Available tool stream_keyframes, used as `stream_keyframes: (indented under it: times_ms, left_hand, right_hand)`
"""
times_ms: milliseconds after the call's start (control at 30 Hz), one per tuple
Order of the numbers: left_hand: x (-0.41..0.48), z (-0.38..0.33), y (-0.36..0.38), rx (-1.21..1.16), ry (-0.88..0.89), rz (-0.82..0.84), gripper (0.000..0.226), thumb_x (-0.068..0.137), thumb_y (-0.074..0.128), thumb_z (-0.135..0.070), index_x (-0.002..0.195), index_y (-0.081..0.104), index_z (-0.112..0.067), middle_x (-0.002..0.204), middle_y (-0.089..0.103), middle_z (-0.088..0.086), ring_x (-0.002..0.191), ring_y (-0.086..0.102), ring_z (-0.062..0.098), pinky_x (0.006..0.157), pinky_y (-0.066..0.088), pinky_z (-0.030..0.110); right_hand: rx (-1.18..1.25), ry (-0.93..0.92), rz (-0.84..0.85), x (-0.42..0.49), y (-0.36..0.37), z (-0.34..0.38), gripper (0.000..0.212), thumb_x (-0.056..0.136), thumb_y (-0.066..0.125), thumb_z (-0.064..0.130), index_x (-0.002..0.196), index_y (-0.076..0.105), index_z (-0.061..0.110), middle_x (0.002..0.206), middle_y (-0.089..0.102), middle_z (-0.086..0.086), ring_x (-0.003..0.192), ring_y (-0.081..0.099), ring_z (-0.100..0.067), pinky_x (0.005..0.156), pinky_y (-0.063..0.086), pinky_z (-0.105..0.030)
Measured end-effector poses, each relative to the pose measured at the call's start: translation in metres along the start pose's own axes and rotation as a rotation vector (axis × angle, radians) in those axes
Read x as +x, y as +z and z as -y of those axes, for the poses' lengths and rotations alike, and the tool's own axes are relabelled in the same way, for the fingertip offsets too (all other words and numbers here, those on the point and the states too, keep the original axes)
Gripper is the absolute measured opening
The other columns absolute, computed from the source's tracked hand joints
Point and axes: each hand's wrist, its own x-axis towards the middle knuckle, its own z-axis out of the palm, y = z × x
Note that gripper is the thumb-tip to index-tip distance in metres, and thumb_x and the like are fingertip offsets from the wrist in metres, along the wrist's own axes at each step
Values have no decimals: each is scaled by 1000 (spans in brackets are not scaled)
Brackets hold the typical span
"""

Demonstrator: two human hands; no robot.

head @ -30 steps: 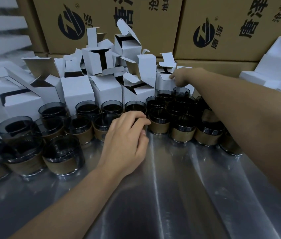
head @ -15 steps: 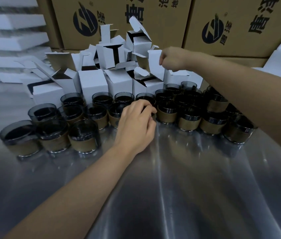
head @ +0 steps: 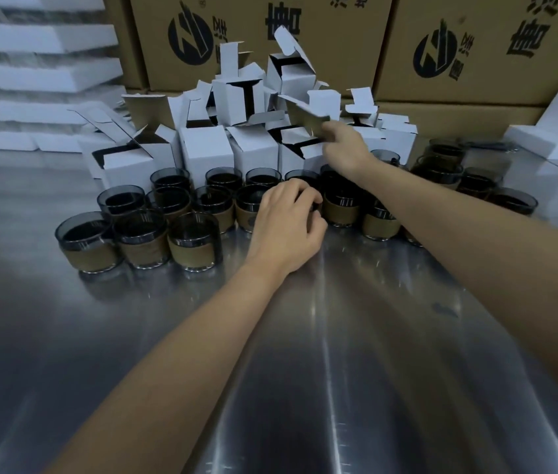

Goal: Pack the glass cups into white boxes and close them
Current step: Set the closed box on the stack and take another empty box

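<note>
Plenty of cups [head: 195,241] stood loose on the table [head: 305,371], none boxed yet! Left hand [head: 288,224] curled round one of them in front. Beyond, right hand [head: 342,148] pinched a box [head: 308,119] from the boxes [head: 206,148]: flaps up, apparently all empty, none closed.

About twenty dark smoky glass cups [head: 195,241] with tan paper bands show; arms hide others. Roughly a dozen open white cardboard boxes [head: 206,148] are heaped together. At least two large brown printed cartons [head: 253,39] show, and about five stacked white foam slabs [head: 31,75].
</note>
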Motion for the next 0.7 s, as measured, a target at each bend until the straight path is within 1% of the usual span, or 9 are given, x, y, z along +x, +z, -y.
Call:
stream_keyframes:
  times_ms: [67, 133, 167, 267, 367, 433, 533, 600, 700]
  left_hand:
    - [0, 0, 0, -15, 0, -5, 20, 87, 55, -15, 102, 65, -6, 105, 59, 5, 105, 53, 23, 103, 34, 35]
    - [0, 0, 1, -20, 2, -3, 21, 88, 55, -16, 103, 66, -7, 105, 59, 5, 106, 53, 23, 104, 33, 35]
    - [0, 0, 0, -22, 2, -2, 21, 88, 54, -16, 103, 66, -8, 106, 59, 5, 107, 53, 23, 105, 33, 35]
    - [-1, -2, -2, -23, -1, -14, 21, 89, 55, -15, 104, 68, -7, 109, 59, 6, 109, 52, 24, 103, 33, 33]
    - [-4, -5, -7, -48, -61, -85, 25, 90, 52, -10, 110, 65, -4, 114, 58, 9, 111, 50, 23, 101, 35, 31]
    - [-8, -8, -13, -152, -122, -174, 22, 90, 47, -7, 108, 59, -2, 109, 56, 8, 105, 48, 21, 94, 40, 32]
    - [-21, -9, -22, -332, -189, -260, 12, 91, 41, -9, 99, 49, -7, 99, 47, 1, 94, 44, 14, 81, 40, 25]
    - [-31, -8, -27, -423, -224, -265, 10, 91, 38, -12, 95, 47, -12, 93, 47, -1, 88, 46, 13, 77, 39, 24]
    - [-41, -5, -36, -551, -274, -270, 13, 94, 36, -14, 93, 49, -13, 79, 51, -3, 74, 48, 11, 69, 39, 26]
  right_hand:
    - [17, -18, -93, 0, -9, 2, 51, 93, 34, -7, 143, 42, 4, 144, 47, -13, 130, 44, -25, 97, 36, -22]
    - [48, -91, -160, -7, -18, 8, 54, 93, 32, -10, 144, 39, 3, 151, 38, -10, 139, 34, -23, 112, 26, -23]
    - [73, -150, -180, -13, -24, 12, 55, 91, 32, -12, 144, 40, 3, 151, 37, -10, 140, 33, -22, 115, 25, -28]
    - [197, -287, -262, -37, -38, 28, 55, 89, 35, -13, 141, 43, 3, 147, 40, -10, 137, 37, -21, 115, 29, -33]
    - [378, -347, -344, -74, -42, 41, 45, 92, 42, -6, 136, 49, 4, 138, 46, -6, 126, 46, -14, 106, 39, -20]
    - [473, -335, -355, -98, -40, 42, 37, 95, 47, 1, 130, 54, 9, 131, 50, -1, 120, 50, -12, 99, 43, -18]
    - [596, -267, -345, -128, -32, 36, 32, 94, 55, 7, 123, 55, 21, 129, 53, 5, 123, 51, -13, 107, 42, -33]
    - [656, -245, -335, -142, -26, 28, 35, 93, 57, 5, 120, 54, 26, 131, 55, 1, 120, 55, -13, 104, 45, -30]
    - [689, -233, -276, -154, -18, 19, 40, 91, 56, -1, 122, 53, 25, 131, 56, -6, 116, 57, -11, 97, 48, -24]
